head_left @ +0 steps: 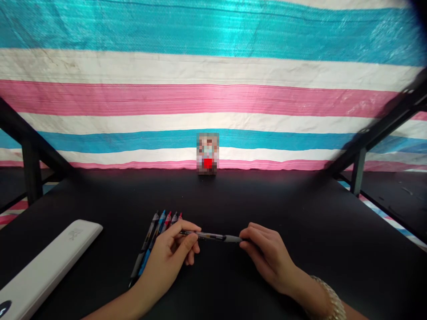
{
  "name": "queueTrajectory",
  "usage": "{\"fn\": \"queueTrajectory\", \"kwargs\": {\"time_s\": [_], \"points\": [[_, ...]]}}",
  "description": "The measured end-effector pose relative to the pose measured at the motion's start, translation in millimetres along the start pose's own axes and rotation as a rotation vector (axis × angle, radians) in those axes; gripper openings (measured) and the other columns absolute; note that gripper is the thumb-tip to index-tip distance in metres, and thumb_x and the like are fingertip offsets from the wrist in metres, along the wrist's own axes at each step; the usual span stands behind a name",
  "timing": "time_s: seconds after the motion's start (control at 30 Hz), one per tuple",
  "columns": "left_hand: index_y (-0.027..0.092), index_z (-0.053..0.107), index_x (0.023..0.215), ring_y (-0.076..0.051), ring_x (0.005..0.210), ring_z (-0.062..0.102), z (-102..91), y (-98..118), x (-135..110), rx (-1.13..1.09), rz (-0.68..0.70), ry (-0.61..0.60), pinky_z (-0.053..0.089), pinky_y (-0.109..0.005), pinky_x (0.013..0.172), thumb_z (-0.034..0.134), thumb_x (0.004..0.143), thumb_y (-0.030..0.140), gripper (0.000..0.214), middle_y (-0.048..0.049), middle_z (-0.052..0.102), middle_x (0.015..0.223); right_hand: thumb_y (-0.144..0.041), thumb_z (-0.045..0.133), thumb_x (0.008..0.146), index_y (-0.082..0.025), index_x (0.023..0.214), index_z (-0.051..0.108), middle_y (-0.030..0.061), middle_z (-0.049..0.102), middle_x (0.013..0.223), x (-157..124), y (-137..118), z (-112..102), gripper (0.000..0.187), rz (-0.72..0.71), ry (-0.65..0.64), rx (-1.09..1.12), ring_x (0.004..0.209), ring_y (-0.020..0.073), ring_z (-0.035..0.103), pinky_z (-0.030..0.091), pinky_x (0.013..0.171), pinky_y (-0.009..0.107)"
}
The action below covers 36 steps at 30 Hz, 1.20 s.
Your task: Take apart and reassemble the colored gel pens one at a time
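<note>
Both hands hold one pen (213, 237) level just above the black table (300, 222). My left hand (173, 255) pinches its left end between thumb and fingers. My right hand (267, 255) grips its grey right end with curled fingers; a beaded bracelet (330, 298) circles that wrist. Under and behind my left hand lie several pens (156, 235) side by side, black, blue and red, pointing away from me.
A long white case (46, 266) lies at the front left of the table. A small blurred card (207, 153) stands at the table's far edge against a striped blue, white and pink tarp (213, 89). Black frame bars (376, 129) slant at both sides.
</note>
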<state>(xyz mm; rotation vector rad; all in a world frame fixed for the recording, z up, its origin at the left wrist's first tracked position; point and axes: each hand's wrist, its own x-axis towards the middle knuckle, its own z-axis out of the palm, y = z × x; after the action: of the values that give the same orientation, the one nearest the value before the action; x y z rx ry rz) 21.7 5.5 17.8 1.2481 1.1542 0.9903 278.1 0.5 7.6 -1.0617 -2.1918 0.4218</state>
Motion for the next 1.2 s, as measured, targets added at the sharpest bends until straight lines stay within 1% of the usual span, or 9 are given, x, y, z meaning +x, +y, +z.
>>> {"fn": "queueTrajectory", "kwargs": {"time_s": [0.23,0.37,0.47,0.57,0.63,0.77,0.83,0.97,1.2], "points": [[0.017,0.069,0.091,-0.011,0.047,0.053,-1.1,-2,2,-0.070,-0.025,0.016,0.044,-0.022,0.049,0.076,0.080,0.042,0.028,0.0028,0.062,0.058,-0.024,0.043,0.104,-0.020,0.082,0.054,0.0004,0.052,0.067,-2,-1,2,0.026,0.051,-0.040,0.017,0.061,0.0165,0.052,0.038,0.058,0.028],[0.019,0.072,0.089,-0.009,0.053,0.051,-2.8,-3,5,-0.186,-0.062,0.067,0.044,-0.020,0.055,0.084,0.074,0.034,0.025,0.0061,0.055,0.056,-0.029,0.046,0.104,-0.020,0.082,0.055,0.0008,0.055,0.070,1,-7,1,0.025,0.040,-0.152,0.056,0.062,0.0161,0.052,0.039,0.057,0.028],[0.019,0.076,0.089,-0.011,0.068,0.058,-4.3,-1,7,-0.305,-0.068,0.093,0.049,-0.021,0.066,0.086,0.073,0.035,0.025,0.0018,0.063,0.073,-0.031,0.047,0.103,-0.019,0.096,0.059,0.0022,0.060,0.075,2,-10,-1,0.018,0.003,-0.196,0.100,0.067,0.0177,0.057,0.044,0.061,0.029],[0.018,0.077,0.087,-0.018,0.090,0.066,-6.6,1,9,-0.405,-0.060,0.103,0.053,-0.027,0.085,0.088,0.071,0.037,0.027,-0.0036,0.071,0.091,-0.028,0.048,0.103,-0.020,0.105,0.059,0.0027,0.062,0.077,2,-9,-2,0.014,0.017,-0.151,0.103,0.071,0.0189,0.061,0.048,0.066,0.030],[0.018,0.076,0.093,-0.020,0.095,0.068,-8.1,2,10,-0.425,-0.053,0.112,0.053,-0.031,0.090,0.087,0.074,0.036,0.029,-0.0050,0.073,0.092,-0.026,0.048,0.102,-0.020,0.104,0.059,0.0025,0.062,0.078,1,-7,-1,0.012,0.026,-0.126,0.102,0.071,0.0189,0.061,0.049,0.066,0.030],[0.022,0.060,0.128,-0.016,0.082,0.069,-9.9,0,10,-0.404,-0.031,0.071,0.054,-0.029,0.082,0.080,0.083,0.030,0.050,-0.0029,0.074,0.088,-0.022,0.049,0.101,-0.022,0.112,0.056,0.0015,0.062,0.080,0,-5,2,0.013,0.019,-0.081,0.123,0.070,0.0179,0.062,0.051,0.066,0.030],[0.025,0.050,0.137,-0.014,0.077,0.068,-10.4,-1,9,-0.397,-0.021,0.041,0.054,-0.027,0.077,0.076,0.087,0.028,0.056,-0.0022,0.075,0.088,-0.021,0.050,0.100,-0.023,0.118,0.053,0.0010,0.063,0.082,-2,-4,3,0.018,0.016,-0.061,0.124,0.069,0.0176,0.063,0.052,0.066,0.029],[0.023,0.055,0.127,-0.014,0.074,0.068,-10.8,-1,8,-0.358,-0.008,0.003,0.053,-0.026,0.073,0.074,0.088,0.027,0.043,-0.0023,0.074,0.086,-0.020,0.050,0.099,-0.024,0.120,0.053,0.0006,0.064,0.081,-3,-3,4,0.022,0.020,-0.046,0.115,0.068,0.0177,0.064,0.053,0.066,0.029],[0.020,0.062,0.109,-0.016,0.073,0.069,-10.7,3,10,-0.355,-0.068,0.045,0.054,-0.027,0.069,0.080,0.080,0.030,0.036,-0.0026,0.074,0.082,-0.019,0.049,0.099,-0.024,0.120,0.053,0.0010,0.064,0.081,-4,-1,5,0.022,0.014,-0.047,0.100,0.068,0.0179,0.064,0.054,0.065,0.029]]}}
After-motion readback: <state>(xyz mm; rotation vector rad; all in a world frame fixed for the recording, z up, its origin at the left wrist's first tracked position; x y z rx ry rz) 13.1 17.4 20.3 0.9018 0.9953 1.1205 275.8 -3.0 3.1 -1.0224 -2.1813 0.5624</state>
